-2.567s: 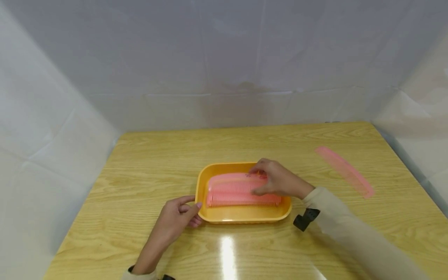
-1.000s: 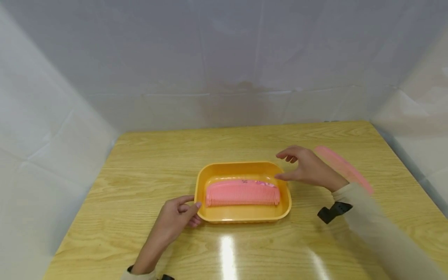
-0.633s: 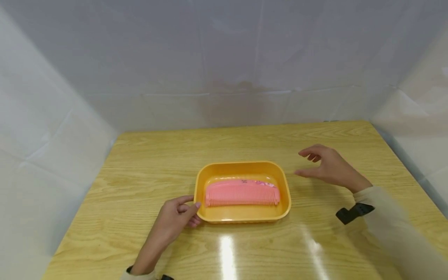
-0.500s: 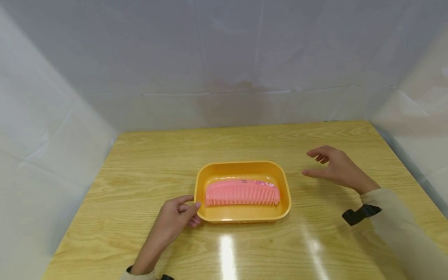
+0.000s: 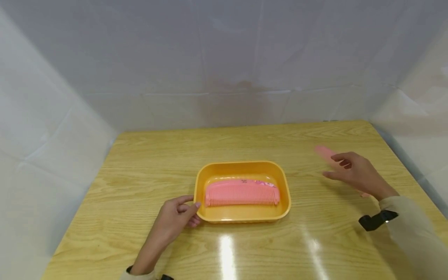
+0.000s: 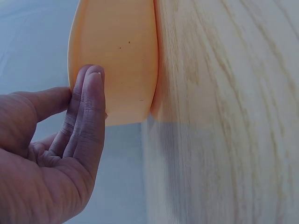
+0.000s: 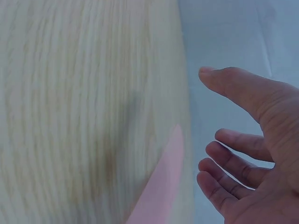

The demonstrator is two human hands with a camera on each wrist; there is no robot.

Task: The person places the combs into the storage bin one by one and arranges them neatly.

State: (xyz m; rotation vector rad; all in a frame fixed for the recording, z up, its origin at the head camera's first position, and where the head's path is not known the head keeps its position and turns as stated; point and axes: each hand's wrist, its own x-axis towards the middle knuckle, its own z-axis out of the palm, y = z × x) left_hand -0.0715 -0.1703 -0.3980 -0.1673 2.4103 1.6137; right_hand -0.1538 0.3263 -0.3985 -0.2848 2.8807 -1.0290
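A pink comb (image 5: pixel 241 192) with a flowered patch on its spine lies in the yellow-orange tray (image 5: pixel 241 218), teeth toward the person. A second row of teeth shows along its lower edge. My left hand (image 5: pixel 173 219) pinches the tray's left rim, thumb on top and fingers against the outer wall (image 6: pixel 121 56). My right hand (image 5: pixel 358 173) is above another pink comb (image 5: pixel 324 153) on the table, holding nothing. Its thumb and fingers are spread apart in the right wrist view. The hand hides most of that comb, and one end (image 7: pixel 163 186) appears below it.
The wood-grain table (image 5: pixel 168 155) runs back to a pale sheet (image 5: pixel 224 77) hung behind it. More sheeting (image 5: pixel 42 155) rises at the left side, and likewise at the right. Black wrist straps (image 5: pixel 378 220) are on both arms.
The right hand was at the comb in the tray, let go of it, and moved right to above the other comb. The left hand and tray have stayed in place.
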